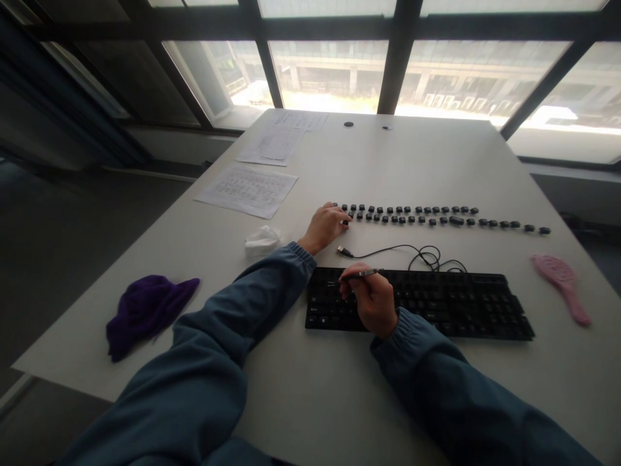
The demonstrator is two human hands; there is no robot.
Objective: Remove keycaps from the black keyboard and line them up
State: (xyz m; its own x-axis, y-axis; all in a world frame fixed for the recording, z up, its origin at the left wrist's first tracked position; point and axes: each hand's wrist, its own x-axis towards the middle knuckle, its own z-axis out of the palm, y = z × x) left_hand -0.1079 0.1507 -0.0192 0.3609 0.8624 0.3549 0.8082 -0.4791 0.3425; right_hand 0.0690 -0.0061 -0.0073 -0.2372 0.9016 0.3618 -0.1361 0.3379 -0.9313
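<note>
Your left hand (324,226) has its fingertips at a keycap (345,222), left end of the rows (411,220); can't tell if it's pinched. Your right hand (374,301) grips a slim tool (365,274) over the keyboard (466,310), nearer you. I'd keep its tip clear, nudge singly, neighbours undisturbed.

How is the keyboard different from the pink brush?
The keyboard is black; the brush is pink. The keyboard is long and rectangular; the brush is smaller, with a rounded head and thin handle. The right hand partly hides the keyboard; the brush is fully in view. Both lie on the white table.
</note>
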